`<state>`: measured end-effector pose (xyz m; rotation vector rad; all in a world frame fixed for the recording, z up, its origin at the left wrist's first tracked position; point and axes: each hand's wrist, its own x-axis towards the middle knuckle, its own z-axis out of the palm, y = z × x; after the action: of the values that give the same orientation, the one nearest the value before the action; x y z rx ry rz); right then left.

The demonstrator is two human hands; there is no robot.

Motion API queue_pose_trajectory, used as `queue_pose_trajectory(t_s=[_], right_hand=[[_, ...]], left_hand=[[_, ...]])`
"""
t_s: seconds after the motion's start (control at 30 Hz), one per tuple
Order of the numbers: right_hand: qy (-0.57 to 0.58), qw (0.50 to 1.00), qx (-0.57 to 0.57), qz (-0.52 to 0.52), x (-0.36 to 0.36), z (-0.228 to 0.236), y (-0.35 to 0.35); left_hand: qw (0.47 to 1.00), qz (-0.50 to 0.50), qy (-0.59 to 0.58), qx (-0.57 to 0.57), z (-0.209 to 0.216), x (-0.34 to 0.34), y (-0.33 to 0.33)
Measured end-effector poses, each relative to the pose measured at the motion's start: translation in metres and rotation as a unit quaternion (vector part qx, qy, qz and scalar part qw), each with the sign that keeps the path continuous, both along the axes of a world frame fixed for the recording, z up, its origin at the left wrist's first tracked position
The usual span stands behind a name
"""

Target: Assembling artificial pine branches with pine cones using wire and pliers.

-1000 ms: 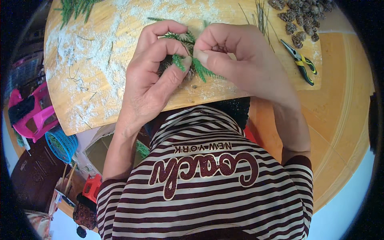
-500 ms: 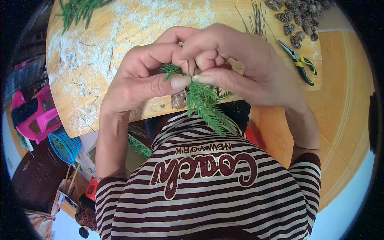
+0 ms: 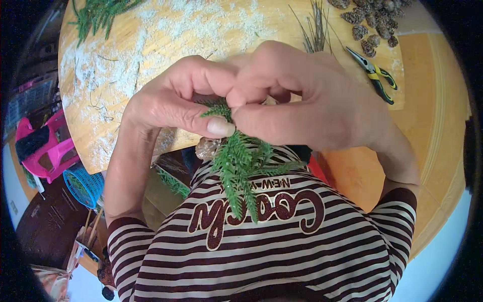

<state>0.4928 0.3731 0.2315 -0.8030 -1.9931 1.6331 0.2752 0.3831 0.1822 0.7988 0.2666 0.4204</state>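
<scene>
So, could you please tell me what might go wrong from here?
The green sprig hangs past the near edge of the table, over the striped shirt, so it could drop if the left hand's pinch slips. The right hand crowds the sprig's upper end and partly hides it, so a poor grip might go unnoticed. The pliers lie near the table's right edge and might get knocked off.

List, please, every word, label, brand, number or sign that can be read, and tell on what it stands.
Striped shirt: large dark-red script, pale outline, upside down, partly covered by the green sprig; not quoted here.
Same shirt: smaller dark capitals, also partly covered; not quoted.
Pliers, elsewhere: no lettering I can read.
</scene>
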Motion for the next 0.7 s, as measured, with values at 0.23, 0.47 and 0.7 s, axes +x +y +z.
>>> queue_pose_trajectory(t_s=[0.23, 0.47, 0.7], right_hand=[[-0.056, 0.994, 0.069, 0.060, 0.005, 0.001, 0.005], [0.017, 0.974, 0.223, 0.038, 0.009, -0.016, 0.003], [-0.051, 0.955, 0.287, 0.060, 0.017, -0.024, -0.001]], left_hand=[[0.999, -0.029, 0.023, 0.012, 0.001, 0.007, 0.003], [0.992, -0.030, 0.122, 0.008, 0.017, 0.008, -0.001], [0.973, -0.002, 0.211, 0.093, 0.021, 0.008, -0.010]])
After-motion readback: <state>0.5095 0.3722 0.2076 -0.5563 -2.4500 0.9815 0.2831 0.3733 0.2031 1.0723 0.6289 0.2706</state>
